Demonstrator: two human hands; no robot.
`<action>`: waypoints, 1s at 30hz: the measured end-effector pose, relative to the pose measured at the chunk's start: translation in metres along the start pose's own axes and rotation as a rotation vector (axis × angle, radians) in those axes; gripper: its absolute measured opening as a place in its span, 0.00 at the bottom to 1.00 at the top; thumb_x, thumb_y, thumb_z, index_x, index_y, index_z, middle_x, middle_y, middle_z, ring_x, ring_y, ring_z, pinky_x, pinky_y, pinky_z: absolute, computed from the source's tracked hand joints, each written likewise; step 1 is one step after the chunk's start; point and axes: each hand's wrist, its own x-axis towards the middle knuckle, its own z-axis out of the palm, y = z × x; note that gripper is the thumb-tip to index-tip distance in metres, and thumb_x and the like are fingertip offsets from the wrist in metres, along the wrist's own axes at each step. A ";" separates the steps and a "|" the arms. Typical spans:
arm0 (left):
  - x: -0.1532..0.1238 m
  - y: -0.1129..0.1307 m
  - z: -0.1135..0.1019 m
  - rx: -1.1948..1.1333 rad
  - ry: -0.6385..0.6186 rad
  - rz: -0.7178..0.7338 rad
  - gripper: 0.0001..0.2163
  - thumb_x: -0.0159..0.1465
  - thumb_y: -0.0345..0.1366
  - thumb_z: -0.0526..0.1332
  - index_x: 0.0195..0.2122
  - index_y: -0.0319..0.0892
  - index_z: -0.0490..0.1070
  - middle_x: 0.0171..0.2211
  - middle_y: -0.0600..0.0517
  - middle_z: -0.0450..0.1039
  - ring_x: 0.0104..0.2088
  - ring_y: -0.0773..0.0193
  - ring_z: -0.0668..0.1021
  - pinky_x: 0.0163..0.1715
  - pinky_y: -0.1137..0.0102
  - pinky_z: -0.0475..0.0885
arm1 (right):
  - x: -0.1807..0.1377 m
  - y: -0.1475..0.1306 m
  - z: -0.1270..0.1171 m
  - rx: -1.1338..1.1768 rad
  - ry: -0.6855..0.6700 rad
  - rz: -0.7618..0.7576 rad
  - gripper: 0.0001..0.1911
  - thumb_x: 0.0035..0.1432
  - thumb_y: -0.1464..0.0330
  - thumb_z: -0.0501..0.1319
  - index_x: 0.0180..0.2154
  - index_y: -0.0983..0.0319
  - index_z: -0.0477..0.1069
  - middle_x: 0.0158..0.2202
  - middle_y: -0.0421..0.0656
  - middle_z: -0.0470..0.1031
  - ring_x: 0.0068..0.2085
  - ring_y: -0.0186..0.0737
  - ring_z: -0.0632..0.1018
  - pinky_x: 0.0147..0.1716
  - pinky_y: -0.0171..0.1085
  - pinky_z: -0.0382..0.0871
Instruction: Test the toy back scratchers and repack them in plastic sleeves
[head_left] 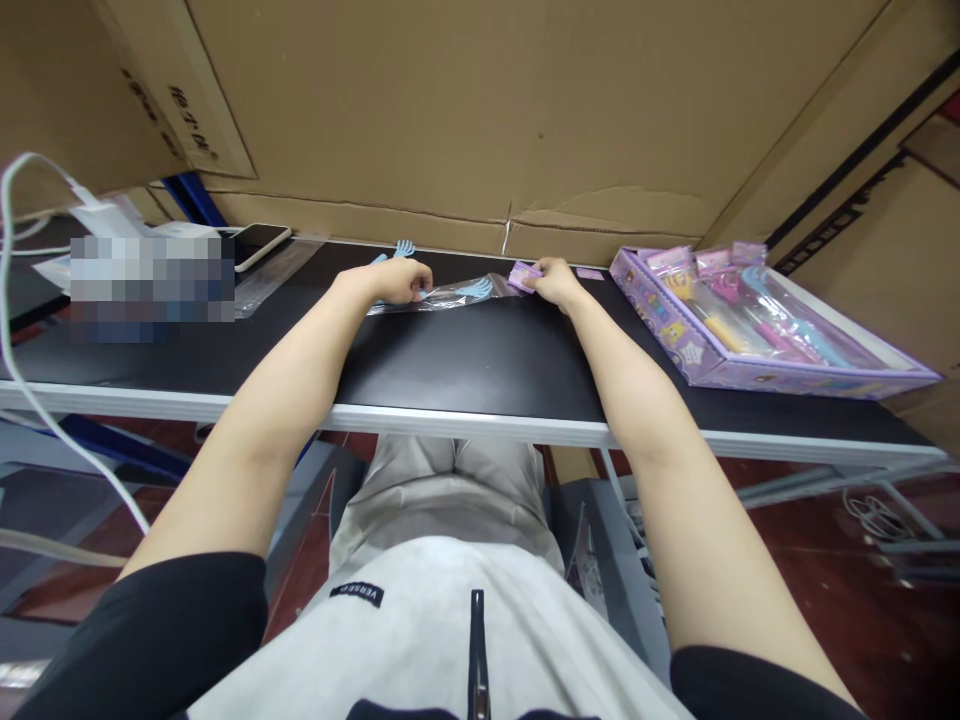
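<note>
Left of the display box, left hand pinches bagged back scratcher; right hand pinches purple card.

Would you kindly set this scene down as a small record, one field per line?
Left hand: fingers curled at the left part of a clear bag; exact hold hidden
Right hand: pinching a purple card at the bag's right end
In the bag: blue hand-shaped tool
Behind left hand: second blue tool, partly hidden
Beyond right hand: small pink card, flat on the black table
Far right: open purple box holding packaged tools in yellow, pink and blue
Left side: phone, lying flat
</note>
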 end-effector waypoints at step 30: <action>0.092 0.108 0.041 -0.519 0.263 0.019 0.11 0.72 0.37 0.61 0.49 0.41 0.81 0.55 0.42 0.84 0.58 0.47 0.80 0.62 0.55 0.72 | -0.022 -0.020 -0.011 0.267 -0.157 0.079 0.15 0.60 0.82 0.71 0.29 0.62 0.70 0.23 0.38 0.77 0.21 0.29 0.75 0.21 0.28 0.61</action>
